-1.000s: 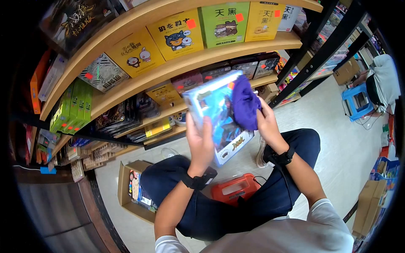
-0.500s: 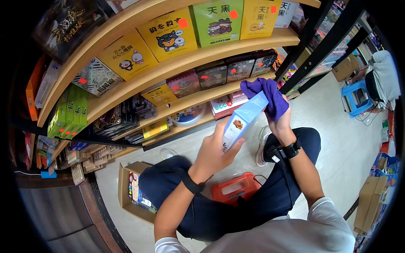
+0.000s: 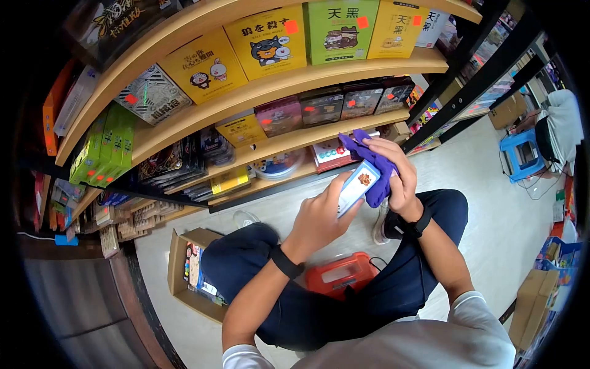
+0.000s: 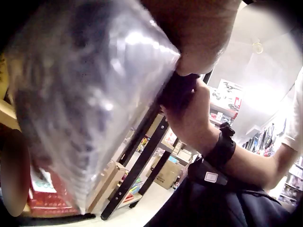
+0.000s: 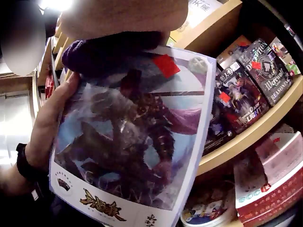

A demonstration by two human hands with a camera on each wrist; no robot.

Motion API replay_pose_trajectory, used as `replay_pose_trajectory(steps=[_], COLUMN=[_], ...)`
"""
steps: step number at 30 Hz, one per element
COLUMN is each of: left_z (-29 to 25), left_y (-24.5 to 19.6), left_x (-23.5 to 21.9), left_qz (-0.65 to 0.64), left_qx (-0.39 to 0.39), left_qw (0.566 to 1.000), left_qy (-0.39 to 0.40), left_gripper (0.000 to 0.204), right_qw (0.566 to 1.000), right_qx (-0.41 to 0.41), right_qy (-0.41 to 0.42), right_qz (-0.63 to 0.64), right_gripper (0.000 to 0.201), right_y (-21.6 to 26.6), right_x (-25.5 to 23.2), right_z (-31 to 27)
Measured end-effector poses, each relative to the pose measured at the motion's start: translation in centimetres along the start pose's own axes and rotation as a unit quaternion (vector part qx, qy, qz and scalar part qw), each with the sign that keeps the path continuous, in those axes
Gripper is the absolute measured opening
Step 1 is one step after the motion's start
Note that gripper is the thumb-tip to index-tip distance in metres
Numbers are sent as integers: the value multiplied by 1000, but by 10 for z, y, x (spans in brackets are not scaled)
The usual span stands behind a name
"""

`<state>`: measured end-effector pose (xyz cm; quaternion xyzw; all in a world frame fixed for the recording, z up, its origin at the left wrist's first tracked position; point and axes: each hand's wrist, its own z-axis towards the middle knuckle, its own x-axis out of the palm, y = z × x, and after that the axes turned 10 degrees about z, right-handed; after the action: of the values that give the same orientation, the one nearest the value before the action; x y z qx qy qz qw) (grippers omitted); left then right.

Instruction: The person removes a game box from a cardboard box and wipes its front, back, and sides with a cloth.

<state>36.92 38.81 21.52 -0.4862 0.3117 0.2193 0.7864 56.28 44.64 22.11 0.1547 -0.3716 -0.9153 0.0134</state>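
My left hand grips a shrink-wrapped game box by its near end, thumb on one side and fingers on the other. The box stands on edge, its narrow white side with a brown emblem facing up. In the right wrist view the box front shows a dark armoured figure and an orange-red sticker. My right hand holds a crumpled purple cloth against the far part of the box, fingers bent over it. The left wrist view shows the glossy wrapped other face.
Wooden shelves with yellow and green game boxes rise in front. An open cardboard box with boxes inside sits left of the crossed legs. Between the legs lies an orange-red plastic case. A blue stool stands at the right.
The box has turned from showing its picture front to standing edge-up. My right hand with the cloth went to its far end, then came back nearer, fingers now over the box.
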Motion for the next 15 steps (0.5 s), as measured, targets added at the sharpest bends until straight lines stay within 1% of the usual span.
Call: replay_pose_trajectory(steps=[3,6,7,9,12,15], left_z=[2,1,2,2,3,3], left_y=[-2,0,1,2,2,0], left_x=[-1,2,3,4,1,3], left_qz=[4,0,-4,-13,-85,-152], left_qx=[-1,-1,-3,-5,-73,-111], left_qw=[1000,1000,1000,1000,993,982], left_qy=[8,10,8,6,38,10], left_gripper=[49,47,47,45,44,41], right_qw=[998,995,997,998,993,978], right_qx=[-63,-87,-66,-16,61,147], right_qy=[-11,-23,-38,-69,-98,-134], right_qz=[-24,-35,-31,-3,22,68], right_gripper=[33,30,25,23,21,21], right_y=[4,3,3,-1,-10,-15], right_x=[1,2,4,8,9,7], right_z=[2,-1,-3,-6,-9,-8])
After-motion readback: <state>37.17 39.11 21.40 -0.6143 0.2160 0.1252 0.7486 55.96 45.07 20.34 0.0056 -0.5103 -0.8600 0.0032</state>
